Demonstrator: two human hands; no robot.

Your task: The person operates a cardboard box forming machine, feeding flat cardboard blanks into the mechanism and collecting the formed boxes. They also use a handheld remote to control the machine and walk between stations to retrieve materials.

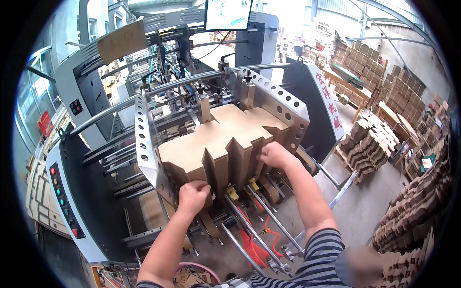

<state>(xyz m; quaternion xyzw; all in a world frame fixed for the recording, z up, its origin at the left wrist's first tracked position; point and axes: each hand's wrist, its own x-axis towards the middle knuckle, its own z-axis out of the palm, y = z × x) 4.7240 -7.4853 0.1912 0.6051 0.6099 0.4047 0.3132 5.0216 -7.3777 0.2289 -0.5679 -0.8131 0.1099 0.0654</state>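
Observation:
A thick stack of brown cardboard blanks (225, 126) with deep notches along its near edge lies in the feeder of a machine. Two perforated metal side plates, one on the left (143, 132) and one on the right (281, 98), flank it. My left hand (193, 198) is closed against the stack's near face, low on the left. On the right, my right hand (276, 156) is also closed, higher up beside a notch in the near edge. Whether either hand pinches any cardboard is hidden by the curled fingers.
Metal rods (257, 230) and a coiled red air hose (254, 247) are below the stack. A button panel (66, 200) is on the machine's left side. Cardboard piles (372, 144) stand on the floor to the right, more (408, 211) nearer me. A screen (228, 14) hangs above.

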